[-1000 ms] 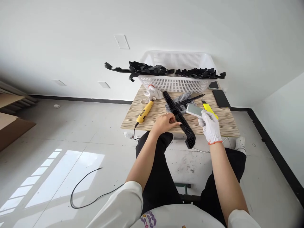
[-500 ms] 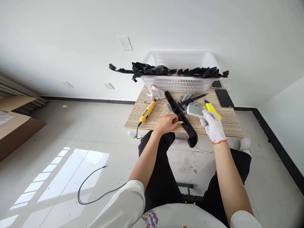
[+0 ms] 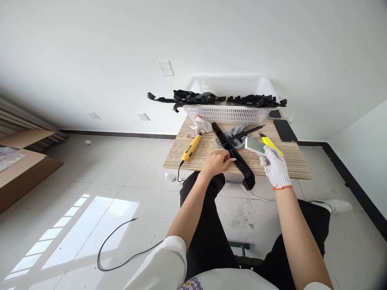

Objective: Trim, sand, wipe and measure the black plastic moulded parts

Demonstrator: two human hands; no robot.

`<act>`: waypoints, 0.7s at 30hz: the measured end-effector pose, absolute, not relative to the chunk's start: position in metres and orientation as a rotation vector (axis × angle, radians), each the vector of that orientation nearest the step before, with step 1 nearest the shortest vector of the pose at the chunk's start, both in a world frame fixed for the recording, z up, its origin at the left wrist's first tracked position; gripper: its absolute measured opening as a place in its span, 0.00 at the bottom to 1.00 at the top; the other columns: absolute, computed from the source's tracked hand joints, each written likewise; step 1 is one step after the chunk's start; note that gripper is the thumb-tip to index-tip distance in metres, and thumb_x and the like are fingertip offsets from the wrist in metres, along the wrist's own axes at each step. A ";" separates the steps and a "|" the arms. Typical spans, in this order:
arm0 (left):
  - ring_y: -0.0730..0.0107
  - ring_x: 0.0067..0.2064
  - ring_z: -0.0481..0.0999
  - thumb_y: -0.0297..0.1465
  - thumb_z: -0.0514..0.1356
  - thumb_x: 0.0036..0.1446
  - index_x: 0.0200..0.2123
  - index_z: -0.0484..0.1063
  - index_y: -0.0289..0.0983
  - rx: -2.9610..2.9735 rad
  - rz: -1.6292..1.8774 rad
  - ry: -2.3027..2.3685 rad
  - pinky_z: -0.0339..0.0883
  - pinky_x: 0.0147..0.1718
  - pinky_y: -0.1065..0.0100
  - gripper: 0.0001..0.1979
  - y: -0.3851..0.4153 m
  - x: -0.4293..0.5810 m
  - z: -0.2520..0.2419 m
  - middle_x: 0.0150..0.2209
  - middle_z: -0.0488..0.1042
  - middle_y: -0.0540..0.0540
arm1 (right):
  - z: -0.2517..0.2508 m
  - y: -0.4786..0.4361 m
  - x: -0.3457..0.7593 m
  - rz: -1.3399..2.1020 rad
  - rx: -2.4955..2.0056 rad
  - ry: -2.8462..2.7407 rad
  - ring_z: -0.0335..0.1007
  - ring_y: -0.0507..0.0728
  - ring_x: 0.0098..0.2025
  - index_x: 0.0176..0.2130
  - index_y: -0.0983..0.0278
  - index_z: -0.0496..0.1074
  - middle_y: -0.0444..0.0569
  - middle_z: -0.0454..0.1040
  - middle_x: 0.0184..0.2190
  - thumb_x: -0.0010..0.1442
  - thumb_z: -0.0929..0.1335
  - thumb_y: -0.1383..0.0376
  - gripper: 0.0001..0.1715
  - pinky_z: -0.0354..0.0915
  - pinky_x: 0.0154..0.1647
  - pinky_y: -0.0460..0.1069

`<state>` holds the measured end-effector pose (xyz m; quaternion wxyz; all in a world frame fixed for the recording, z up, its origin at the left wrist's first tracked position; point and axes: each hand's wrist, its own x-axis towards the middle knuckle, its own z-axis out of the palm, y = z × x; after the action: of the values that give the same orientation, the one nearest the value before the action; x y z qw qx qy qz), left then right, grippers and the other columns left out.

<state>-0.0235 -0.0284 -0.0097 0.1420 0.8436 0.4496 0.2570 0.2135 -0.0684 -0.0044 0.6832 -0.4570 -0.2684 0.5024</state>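
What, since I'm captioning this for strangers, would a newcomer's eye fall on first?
Probably the jumble of black parts lying across the white basket at the back of the table. Next, the yellow corded tool at the table's left, then the gloved right hand at the right, holding a flat pale block.

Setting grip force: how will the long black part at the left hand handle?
The long black part is probably stiff, since it keeps its long shape with ribs at its curved end. It's likely light for its size, as that end looks hollow. That end reaches past the table's near edge, so pressing there might tip it.
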 end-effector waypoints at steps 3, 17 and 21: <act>0.62 0.35 0.74 0.47 0.55 0.65 0.29 0.69 0.40 2.433 0.754 1.324 0.61 0.34 0.64 0.18 -0.030 -0.018 -0.010 0.29 0.74 0.47 | -0.005 -0.065 0.212 1.132 -1.066 -0.635 0.66 0.45 0.23 0.34 0.62 0.76 0.43 0.75 0.33 0.47 0.78 0.60 0.15 0.61 0.17 0.40; 0.65 0.40 0.78 0.47 0.58 0.63 0.53 0.68 0.45 2.242 0.779 1.511 0.66 0.35 0.67 0.20 -0.044 -0.003 -0.004 0.51 0.73 0.46 | -0.009 -0.062 0.214 1.053 -1.020 -0.535 0.67 0.45 0.23 0.34 0.64 0.75 0.44 0.75 0.29 0.48 0.78 0.61 0.15 0.65 0.19 0.40; 0.68 0.39 0.78 0.43 0.53 0.68 0.55 0.70 0.48 2.321 0.744 1.400 0.69 0.38 0.67 0.16 -0.047 -0.008 -0.005 0.51 0.72 0.48 | -0.008 -0.060 0.211 0.980 -1.048 -0.502 0.64 0.46 0.21 0.34 0.63 0.73 0.42 0.73 0.25 0.47 0.78 0.60 0.17 0.61 0.17 0.40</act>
<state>-0.0077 -0.0465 -0.0054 0.1647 0.8144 0.4913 0.2610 0.2105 -0.0603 -0.0076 0.7248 -0.4749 -0.2274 0.4443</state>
